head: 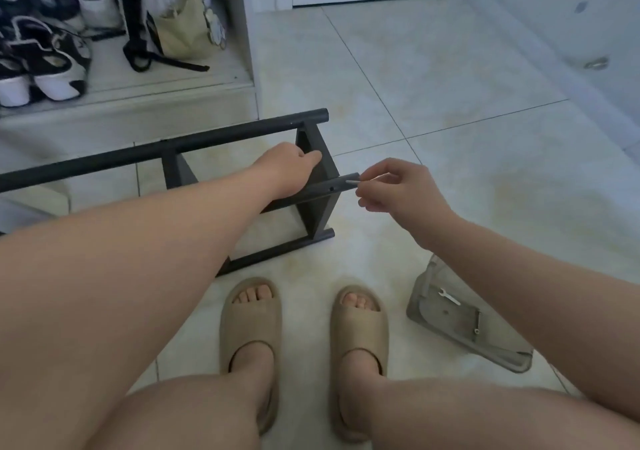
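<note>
My left hand (289, 169) has its grip clamped on the end frame of the rack (138, 155), which lies on the floor (450, 103). My right hand (398, 193) pinches a thin silver piece (351, 182) at the tube (325, 189) mouth. If the rack rocks, the piece could go in crooked, or drop and roll, well apart from the tray (446, 325).

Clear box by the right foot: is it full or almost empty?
Almost empty, as far as it shows: only a small wrench and a thin metal piece lie in the box.

Black tubular rack frame (207, 139), tipped sideways on pale tiles (433, 85). Thin silver pin (353, 182), level. Sits at the frame's open middle-tube end.
</note>
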A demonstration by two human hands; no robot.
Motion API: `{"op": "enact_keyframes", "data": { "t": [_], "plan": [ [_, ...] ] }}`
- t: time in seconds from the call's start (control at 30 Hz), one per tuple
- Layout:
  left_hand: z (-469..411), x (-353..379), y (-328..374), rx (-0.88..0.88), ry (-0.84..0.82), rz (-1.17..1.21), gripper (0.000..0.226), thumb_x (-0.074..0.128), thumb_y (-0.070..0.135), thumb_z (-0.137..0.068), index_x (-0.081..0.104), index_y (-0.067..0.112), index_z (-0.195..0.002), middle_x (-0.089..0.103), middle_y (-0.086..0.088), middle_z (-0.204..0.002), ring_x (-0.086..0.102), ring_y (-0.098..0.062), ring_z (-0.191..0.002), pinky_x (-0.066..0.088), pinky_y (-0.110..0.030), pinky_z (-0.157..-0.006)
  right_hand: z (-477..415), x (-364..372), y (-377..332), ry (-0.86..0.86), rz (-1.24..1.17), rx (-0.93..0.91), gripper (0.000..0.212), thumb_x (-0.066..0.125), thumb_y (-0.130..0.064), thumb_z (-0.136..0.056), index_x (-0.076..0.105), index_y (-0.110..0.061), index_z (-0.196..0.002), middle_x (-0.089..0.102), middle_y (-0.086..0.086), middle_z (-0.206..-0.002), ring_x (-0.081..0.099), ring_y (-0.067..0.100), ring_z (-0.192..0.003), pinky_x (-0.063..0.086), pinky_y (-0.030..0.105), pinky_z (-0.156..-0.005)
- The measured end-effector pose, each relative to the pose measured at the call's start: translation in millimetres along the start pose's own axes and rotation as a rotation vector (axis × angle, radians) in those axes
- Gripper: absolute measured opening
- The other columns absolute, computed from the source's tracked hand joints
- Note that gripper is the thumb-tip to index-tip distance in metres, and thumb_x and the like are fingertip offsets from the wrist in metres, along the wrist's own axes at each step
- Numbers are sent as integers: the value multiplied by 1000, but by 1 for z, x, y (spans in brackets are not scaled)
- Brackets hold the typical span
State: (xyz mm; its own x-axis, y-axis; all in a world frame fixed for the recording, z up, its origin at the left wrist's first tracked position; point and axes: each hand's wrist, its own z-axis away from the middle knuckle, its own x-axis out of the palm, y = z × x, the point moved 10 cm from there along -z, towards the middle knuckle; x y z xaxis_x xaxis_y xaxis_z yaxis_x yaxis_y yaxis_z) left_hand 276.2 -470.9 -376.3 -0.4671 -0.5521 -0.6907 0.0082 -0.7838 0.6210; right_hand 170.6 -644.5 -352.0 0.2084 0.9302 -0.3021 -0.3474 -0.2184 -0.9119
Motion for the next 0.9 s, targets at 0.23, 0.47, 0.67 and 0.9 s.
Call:
{"op": "enact_keyframes", "data": {
  "t": [0.23,0.47,0.67,0.9],
  "plan": [
    [-22,52,-5,-113,-261,245,33,52,42,-98,65,12,-93,76,-12,-78,75,-31,-70,55,-30,-57,-9,4,10,-48,-9,20,8,68,2,-88,69,-6,-87,75,6,-75,73,20,-68,63,35,-76],
    [-30,52,-11,-66,-264,224,30,50,30,-102,60,13,-79,73,-15,-68,73,-29,-63,58,-38,-75,-9,22,15,-79,24,-1,6,70,2,-88,68,-4,-89,75,6,-75,74,19,-71,63,34,-77],
    [-36,45,-14,-11,-158,183,34,54,42,-100,59,9,-91,63,-5,-76,64,-15,-58,50,-19,-46,-9,24,13,-67,82,-28,8,70,3,-87,67,-4,-87,75,5,-74,74,20,-72,63,36,-77],
    [-34,48,-16,-36,-213,221,36,55,42,-99,63,7,-94,70,-7,-72,63,-21,-59,56,-27,-61,-8,26,14,-81,136,-40,5,70,4,-87,68,0,-89,74,4,-72,74,21,-72,63,35,-77]
  ]
}}
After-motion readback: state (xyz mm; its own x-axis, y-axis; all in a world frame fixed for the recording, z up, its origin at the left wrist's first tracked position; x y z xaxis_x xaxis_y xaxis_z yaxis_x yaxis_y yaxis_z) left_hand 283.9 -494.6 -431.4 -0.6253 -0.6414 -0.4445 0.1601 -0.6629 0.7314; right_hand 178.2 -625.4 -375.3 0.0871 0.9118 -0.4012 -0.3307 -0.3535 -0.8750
